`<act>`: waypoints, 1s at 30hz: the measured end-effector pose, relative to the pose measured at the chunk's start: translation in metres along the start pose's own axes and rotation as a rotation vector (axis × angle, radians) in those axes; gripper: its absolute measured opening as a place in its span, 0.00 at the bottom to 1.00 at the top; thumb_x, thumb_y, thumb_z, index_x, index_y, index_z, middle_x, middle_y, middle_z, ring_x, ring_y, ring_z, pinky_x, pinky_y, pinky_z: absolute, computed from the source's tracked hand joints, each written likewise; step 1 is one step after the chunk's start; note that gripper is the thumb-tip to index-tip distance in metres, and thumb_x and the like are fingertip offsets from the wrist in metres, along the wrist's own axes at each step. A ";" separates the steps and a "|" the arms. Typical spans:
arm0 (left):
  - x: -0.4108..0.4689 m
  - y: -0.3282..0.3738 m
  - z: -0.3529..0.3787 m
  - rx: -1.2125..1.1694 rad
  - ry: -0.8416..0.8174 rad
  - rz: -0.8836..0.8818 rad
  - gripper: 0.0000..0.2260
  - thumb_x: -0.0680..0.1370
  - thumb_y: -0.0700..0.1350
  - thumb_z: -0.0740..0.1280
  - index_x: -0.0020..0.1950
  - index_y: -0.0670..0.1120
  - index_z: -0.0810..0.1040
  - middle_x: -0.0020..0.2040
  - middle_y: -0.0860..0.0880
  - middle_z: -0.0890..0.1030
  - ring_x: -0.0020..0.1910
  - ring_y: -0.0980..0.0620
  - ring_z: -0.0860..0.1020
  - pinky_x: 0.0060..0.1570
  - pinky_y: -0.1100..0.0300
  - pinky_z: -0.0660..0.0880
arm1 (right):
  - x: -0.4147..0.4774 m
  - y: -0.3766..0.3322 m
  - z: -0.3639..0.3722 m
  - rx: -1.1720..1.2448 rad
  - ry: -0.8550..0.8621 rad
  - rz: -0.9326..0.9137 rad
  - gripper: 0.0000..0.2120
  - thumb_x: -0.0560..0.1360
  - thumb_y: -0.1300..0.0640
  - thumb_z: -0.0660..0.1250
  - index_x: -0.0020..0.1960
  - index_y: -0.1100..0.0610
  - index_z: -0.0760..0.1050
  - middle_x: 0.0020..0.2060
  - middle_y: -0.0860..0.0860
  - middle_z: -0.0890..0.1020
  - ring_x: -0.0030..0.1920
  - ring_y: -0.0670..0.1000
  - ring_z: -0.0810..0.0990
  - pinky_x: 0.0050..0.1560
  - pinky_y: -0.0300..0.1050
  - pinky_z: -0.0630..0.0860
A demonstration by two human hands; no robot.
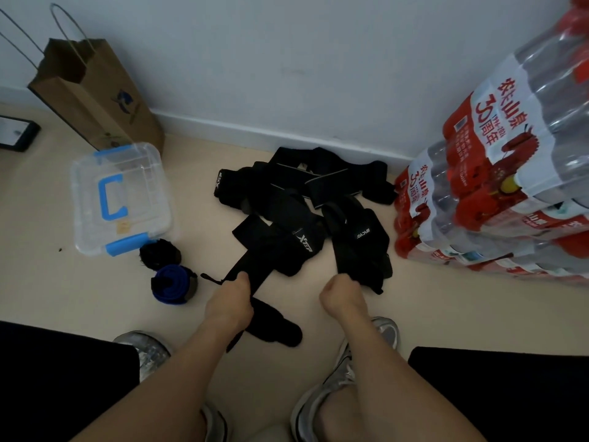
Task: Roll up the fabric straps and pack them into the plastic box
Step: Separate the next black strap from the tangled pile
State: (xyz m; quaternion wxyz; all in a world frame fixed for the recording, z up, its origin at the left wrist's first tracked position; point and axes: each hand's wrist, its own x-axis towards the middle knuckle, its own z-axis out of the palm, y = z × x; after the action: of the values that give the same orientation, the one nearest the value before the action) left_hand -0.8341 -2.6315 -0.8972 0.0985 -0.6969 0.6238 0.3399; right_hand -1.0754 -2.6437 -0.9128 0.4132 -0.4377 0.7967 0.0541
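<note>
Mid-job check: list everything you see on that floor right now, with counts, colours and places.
plastic box: one, clear with blue latches, lid on, floor left.
black roll: one, black, by the box's near corner.
blue roll: one, blue, just nearer than the black roll.
loose straps: black pile, count unclear, centre by wall.
paper bag: one, brown, behind the box.
flat dark object: one, far left edge.
bottled-water packs: stacked, red-and-white wrap, right.
shoes: grey, partly hidden, bottom.
left hand: one, grips long black strap.
right hand: one, grips second black strap.
</note>
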 end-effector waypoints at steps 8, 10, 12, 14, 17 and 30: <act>0.013 0.004 0.007 -0.068 -0.112 0.110 0.19 0.78 0.30 0.66 0.66 0.47 0.77 0.59 0.48 0.75 0.56 0.47 0.77 0.56 0.51 0.80 | 0.020 0.030 -0.044 -0.043 0.258 -0.027 0.40 0.73 0.53 0.79 0.80 0.48 0.63 0.77 0.59 0.61 0.76 0.67 0.63 0.73 0.62 0.69; 0.015 0.011 0.009 -0.067 -0.099 0.143 0.18 0.79 0.30 0.68 0.64 0.47 0.80 0.61 0.48 0.74 0.57 0.47 0.78 0.59 0.51 0.80 | 0.027 0.037 -0.042 -0.113 0.137 -0.049 0.40 0.77 0.61 0.75 0.83 0.49 0.62 0.79 0.61 0.60 0.76 0.68 0.65 0.74 0.60 0.71; 0.017 0.017 0.008 -0.066 -0.077 0.163 0.18 0.79 0.30 0.68 0.63 0.47 0.81 0.61 0.48 0.74 0.56 0.47 0.78 0.58 0.51 0.81 | 0.034 0.041 -0.037 -0.133 0.182 -0.103 0.27 0.80 0.67 0.69 0.77 0.57 0.71 0.73 0.63 0.72 0.68 0.66 0.76 0.68 0.55 0.78; 0.017 0.025 0.005 -0.073 -0.065 0.179 0.17 0.78 0.29 0.66 0.61 0.48 0.82 0.60 0.49 0.75 0.55 0.47 0.79 0.57 0.51 0.81 | 0.034 0.037 -0.032 -0.052 0.181 -0.161 0.17 0.81 0.66 0.68 0.70 0.62 0.77 0.63 0.63 0.82 0.62 0.63 0.82 0.62 0.54 0.81; 0.014 0.038 -0.001 -0.102 -0.051 0.148 0.15 0.78 0.33 0.63 0.56 0.49 0.82 0.56 0.49 0.81 0.52 0.46 0.81 0.55 0.48 0.82 | 0.026 0.017 -0.022 0.095 0.187 -0.296 0.08 0.81 0.62 0.68 0.58 0.62 0.81 0.50 0.60 0.84 0.51 0.60 0.83 0.51 0.50 0.81; 0.006 0.106 -0.027 -0.432 0.162 0.401 0.43 0.68 0.75 0.75 0.78 0.65 0.62 0.58 0.58 0.78 0.56 0.59 0.78 0.52 0.56 0.79 | 0.022 -0.030 -0.107 1.215 -0.341 -0.178 0.16 0.81 0.57 0.63 0.63 0.63 0.83 0.50 0.60 0.90 0.52 0.58 0.89 0.48 0.52 0.86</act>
State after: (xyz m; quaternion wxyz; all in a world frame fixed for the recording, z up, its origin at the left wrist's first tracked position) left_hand -0.9241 -2.6734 -0.8500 -0.1710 -0.5896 0.6679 0.4207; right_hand -1.1251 -2.7245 -0.8503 0.7116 -0.1750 0.5688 -0.3733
